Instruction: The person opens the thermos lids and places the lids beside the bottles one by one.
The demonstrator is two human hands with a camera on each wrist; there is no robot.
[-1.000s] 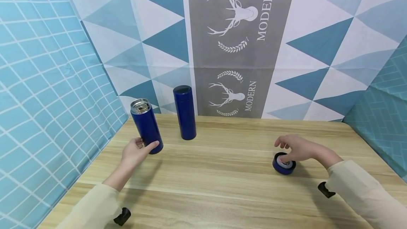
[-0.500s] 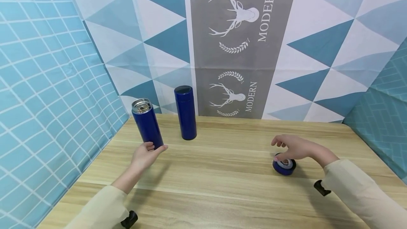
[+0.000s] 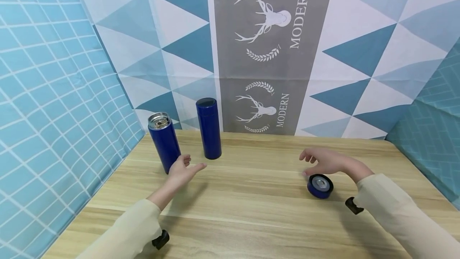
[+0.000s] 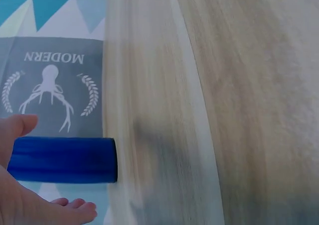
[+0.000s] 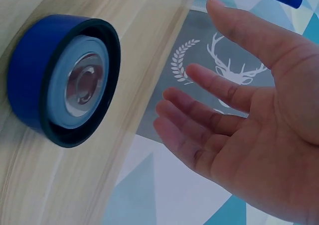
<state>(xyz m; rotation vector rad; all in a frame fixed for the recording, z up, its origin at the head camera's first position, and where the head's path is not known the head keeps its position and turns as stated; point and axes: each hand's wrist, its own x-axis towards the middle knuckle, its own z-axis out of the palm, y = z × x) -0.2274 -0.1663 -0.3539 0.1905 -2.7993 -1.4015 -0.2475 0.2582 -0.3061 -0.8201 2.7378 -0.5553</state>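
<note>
An uncapped blue thermos [image 3: 164,143] stands upright at the table's left, its steel mouth showing. In front of its lower right side is my left hand [image 3: 181,172], fingers and thumb spread, holding nothing. To the right, behind that hand, stands a second blue thermos [image 3: 209,129] with its lid on; the left wrist view shows this blue thermos [image 4: 65,160] beyond the spread thumb and fingers. The blue lid [image 3: 320,186] lies on the table with its inner side up. My right hand [image 3: 325,161] hovers just behind the lid [image 5: 65,80], fingers relaxed and apart from it.
The wooden table [image 3: 244,211] meets a patterned cloth backdrop [image 3: 262,63] at its far edge. A blue checked cloth [image 3: 54,91] hangs along the left side, and a teal cloth [image 3: 431,131] along the right.
My left hand has let go of the uncapped thermos and moved right. My right hand has come off the lid, moving up and left. The thermoses and lid stay in place.
</note>
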